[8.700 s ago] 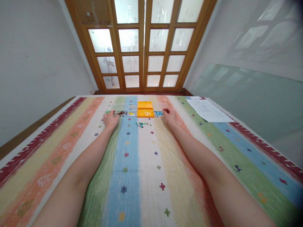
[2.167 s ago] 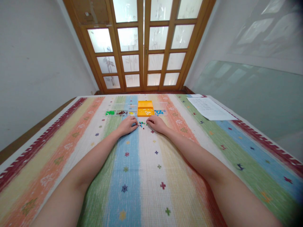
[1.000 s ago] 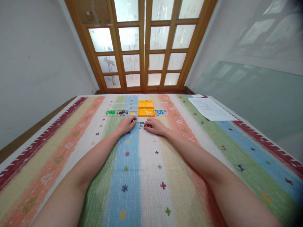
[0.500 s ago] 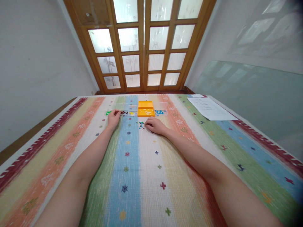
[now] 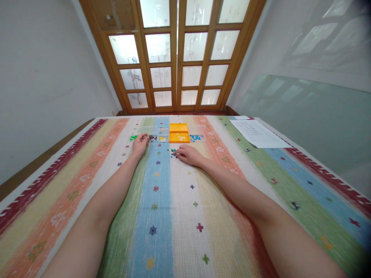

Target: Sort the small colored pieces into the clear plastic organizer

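Observation:
My left hand (image 5: 140, 144) rests at the front of a clear plastic box on the left, its fingers curled together between the green pieces (image 5: 133, 138) and the dark red pieces (image 5: 152, 138). Whether it pinches a piece or the box edge is hidden. My right hand (image 5: 189, 154) lies palm down on the cloth, thumb and fingers drawn together at a small loose pile of mixed coloured pieces (image 5: 173, 151). Anything between these fingertips is too small to name. Just behind the pile stands an open yellow box (image 5: 179, 127) with white pieces (image 5: 182, 138) inside.
Yellow pieces (image 5: 161, 138) lie in the clear box left of the yellow box, and blue pieces (image 5: 196, 137) in a clear box to its right. Printed paper sheets (image 5: 257, 133) lie at the far right of the striped tablecloth (image 5: 185, 231). A glass-paned wooden door (image 5: 177, 69) stands beyond.
My right hand has shifted slightly left over the loose pile, covering a little more of it. My left hand stays at the clear box almost unmoved.

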`<action>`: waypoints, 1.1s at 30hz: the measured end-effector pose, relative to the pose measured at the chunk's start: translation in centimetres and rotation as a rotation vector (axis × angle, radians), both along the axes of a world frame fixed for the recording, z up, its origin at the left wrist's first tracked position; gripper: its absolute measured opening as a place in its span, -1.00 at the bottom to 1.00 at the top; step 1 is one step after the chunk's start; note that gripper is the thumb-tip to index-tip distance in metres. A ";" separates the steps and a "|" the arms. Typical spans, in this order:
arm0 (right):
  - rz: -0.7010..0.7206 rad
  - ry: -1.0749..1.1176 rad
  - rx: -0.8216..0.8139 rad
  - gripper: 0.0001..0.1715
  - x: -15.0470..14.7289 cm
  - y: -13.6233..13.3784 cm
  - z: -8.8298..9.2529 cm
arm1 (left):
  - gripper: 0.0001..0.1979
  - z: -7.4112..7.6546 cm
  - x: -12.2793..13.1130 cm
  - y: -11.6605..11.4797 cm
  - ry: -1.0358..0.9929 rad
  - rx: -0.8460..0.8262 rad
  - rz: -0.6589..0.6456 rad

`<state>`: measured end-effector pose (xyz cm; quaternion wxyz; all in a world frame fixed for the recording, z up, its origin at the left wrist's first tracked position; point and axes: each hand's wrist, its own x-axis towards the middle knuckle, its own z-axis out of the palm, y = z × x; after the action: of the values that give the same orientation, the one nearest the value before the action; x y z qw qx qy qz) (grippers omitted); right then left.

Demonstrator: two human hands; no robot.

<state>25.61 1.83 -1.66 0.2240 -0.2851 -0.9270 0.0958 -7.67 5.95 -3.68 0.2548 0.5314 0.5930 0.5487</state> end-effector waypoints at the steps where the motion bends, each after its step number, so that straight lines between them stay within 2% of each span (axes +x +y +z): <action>1: 0.001 -0.003 -0.003 -0.75 0.0 0.0 0.0 | -0.63 0.0 0.1 -0.1 0.046 -0.002 -0.008; 5: 0.005 0.006 -0.020 -0.78 -0.1 -0.1 0.2 | -0.70 0.1 0.5 -0.5 0.227 0.003 -0.069; 12: -0.028 -0.020 0.031 -0.83 -0.6 -0.2 0.2 | -0.71 0.7 1.4 -1.6 0.463 0.055 -0.114; 23: -0.066 0.000 0.082 -0.85 -1.0 0.1 0.0 | -0.76 1.7 5.1 -3.5 0.770 0.112 -0.459; 27: -0.138 0.059 0.103 -0.86 -0.3 1.2 0.3 | -0.73 2.2 5.6 -4.1 0.831 0.146 -0.513; 33: -0.358 0.149 0.121 -0.85 0.3 4.3 1.2 | -0.79 2.7 5.8 -4.4 0.822 0.133 -0.538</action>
<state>25.94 6.12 -0.45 0.3222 -0.4236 -0.8464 0.0193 -1.87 1.52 -1.02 0.0979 0.8531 0.4500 0.2453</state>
